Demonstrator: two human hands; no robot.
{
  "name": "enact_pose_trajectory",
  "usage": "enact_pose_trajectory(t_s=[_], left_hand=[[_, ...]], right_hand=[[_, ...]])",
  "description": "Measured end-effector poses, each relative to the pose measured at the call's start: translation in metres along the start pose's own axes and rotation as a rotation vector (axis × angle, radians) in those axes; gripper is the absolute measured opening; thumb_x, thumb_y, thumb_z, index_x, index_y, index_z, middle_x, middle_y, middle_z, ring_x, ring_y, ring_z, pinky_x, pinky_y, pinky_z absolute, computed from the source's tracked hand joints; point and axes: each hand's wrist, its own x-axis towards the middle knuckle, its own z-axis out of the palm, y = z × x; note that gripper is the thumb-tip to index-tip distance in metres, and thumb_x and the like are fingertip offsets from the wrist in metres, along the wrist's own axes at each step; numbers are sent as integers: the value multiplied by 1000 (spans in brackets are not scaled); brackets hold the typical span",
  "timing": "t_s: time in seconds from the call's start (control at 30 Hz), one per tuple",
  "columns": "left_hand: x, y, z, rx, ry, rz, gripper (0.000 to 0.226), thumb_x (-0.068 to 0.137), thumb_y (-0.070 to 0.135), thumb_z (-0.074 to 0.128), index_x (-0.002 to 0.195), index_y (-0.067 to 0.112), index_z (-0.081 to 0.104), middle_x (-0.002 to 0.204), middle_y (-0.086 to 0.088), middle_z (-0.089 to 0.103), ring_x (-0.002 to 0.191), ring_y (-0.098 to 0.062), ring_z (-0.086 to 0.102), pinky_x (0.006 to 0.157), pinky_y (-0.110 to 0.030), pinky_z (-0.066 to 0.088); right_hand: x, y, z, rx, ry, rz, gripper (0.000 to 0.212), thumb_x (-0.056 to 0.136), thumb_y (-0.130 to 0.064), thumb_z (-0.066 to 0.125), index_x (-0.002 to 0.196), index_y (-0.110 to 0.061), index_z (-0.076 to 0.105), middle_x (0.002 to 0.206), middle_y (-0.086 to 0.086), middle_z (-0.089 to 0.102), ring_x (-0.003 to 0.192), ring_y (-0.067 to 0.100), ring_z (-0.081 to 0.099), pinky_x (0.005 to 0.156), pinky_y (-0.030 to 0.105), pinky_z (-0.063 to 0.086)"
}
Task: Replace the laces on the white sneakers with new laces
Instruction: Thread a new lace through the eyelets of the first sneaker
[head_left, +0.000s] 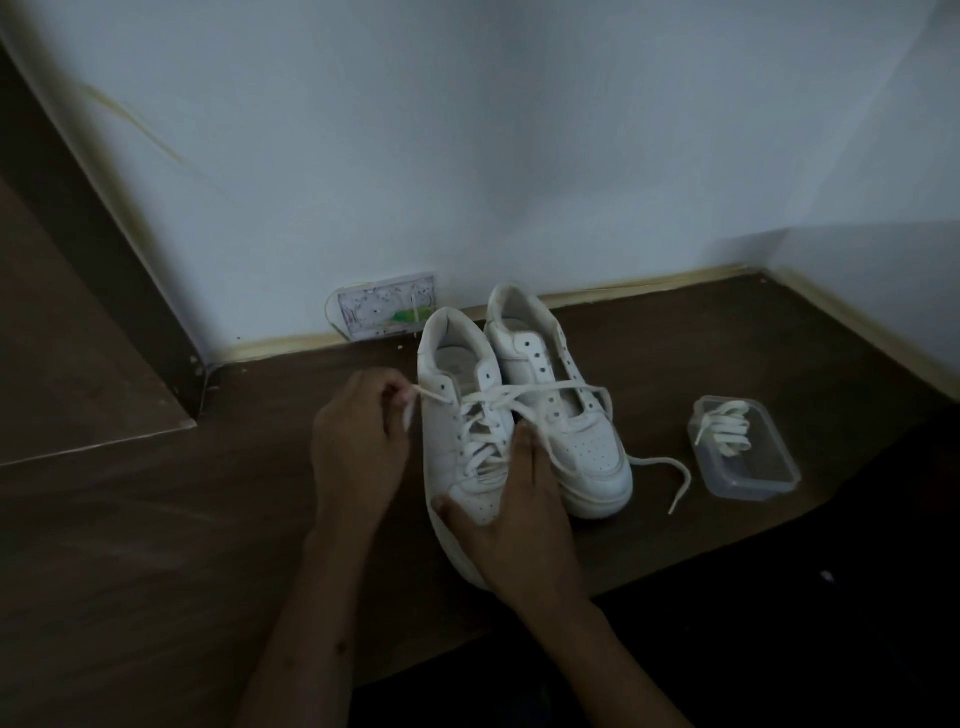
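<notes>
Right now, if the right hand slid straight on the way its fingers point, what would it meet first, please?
The right hand rests on the near sneaker, fingers pointing toward the wall. Going on, it would probably meet the crossed lace first, though depth is unclear.

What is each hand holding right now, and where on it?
The left hand pinches the lace of the near sneaker by its free end. The right hand rests on that sneaker's toe, fingers straight, holding nothing.

Both sneakers (519, 415) are white, with cream-white laces (498, 400). The floor (156, 545) is dark brown wood grain. The wall (467, 156) is pale bluish white, its skirting (291, 345) cream. The box (744, 449) is clear plastic.
</notes>
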Motion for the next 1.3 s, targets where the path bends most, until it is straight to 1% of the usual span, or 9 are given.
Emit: enact_pose_trajectory(t_s=[0.1,0.2,0.4,0.57,0.67,0.87,1.03,1.13,1.3], left_hand=[[2,-20,-10,61,109,-197,11,95,19,54,102,14,61,99,-5,59,89,-16,53,76,-32,38],[2,-35,-13,138,25,-311,11,96,25,57,103,20,63,106,-6,58,101,-29,57,84,-43,42],[1,-7,-1,-31,-128,75,27,89,39,58,109,24,69,111,8,64,104,-10,56,90,-36,45],[-2,5,9,34,-71,140,4,87,23,68,90,25,69,91,12,68,85,-11,60,85,-42,48],[0,-4,3,30,10,-53,8,91,18,60,94,23,64,91,9,64,86,-10,58,86,-38,46],[3,-34,-16,108,119,-332,8,93,20,61,99,25,61,102,-3,66,100,-28,60,90,-47,44],[4,-12,-9,-110,-94,-80,37,87,34,68,122,27,59,113,14,55,102,-6,54,85,-32,46],[1,0,-1,-96,-155,108,20,88,44,66,103,31,66,102,19,61,90,-2,58,81,-39,50],[-3,2,8,38,-63,129,6,91,16,61,91,22,64,91,10,61,83,-14,59,83,-45,48]], right_hand=[[1,0,-1,9,3,-7,107,80,-59,64,153,-20,-3,161,-4,0,133,-6,-6,108,13,0],[0,-1,-2,7,-23,14,106,81,-59,62,153,-18,-4,161,-3,-2,131,-7,-8,106,12,-2],[1,-2,-3,25,-50,26,103,83,-59,61,153,-17,-3,161,-2,0,131,-8,-8,102,5,-8],[0,-2,0,-2,-19,33,111,74,-76,47,153,-17,-2,161,0,2,132,-7,-7,100,3,-9],[0,-1,-2,7,-31,15,103,83,-60,60,153,-17,-3,161,-1,0,139,-2,-4,106,11,-1],[0,-1,-1,18,-45,43,104,84,-60,59,153,-20,-7,161,-3,-2,146,6,-1,108,15,1],[1,-1,0,7,-39,38,104,84,-60,59,153,-19,-7,161,-3,-3,138,-3,-6,107,15,0],[1,-1,0,9,-36,32,103,84,-60,58,153,-18,-5,161,-2,-1,132,-6,-7,106,13,0],[1,-2,-1,17,-47,43,103,84,-61,58,153,-20,-7,161,-4,-3,131,-8,-8,106,12,0]])
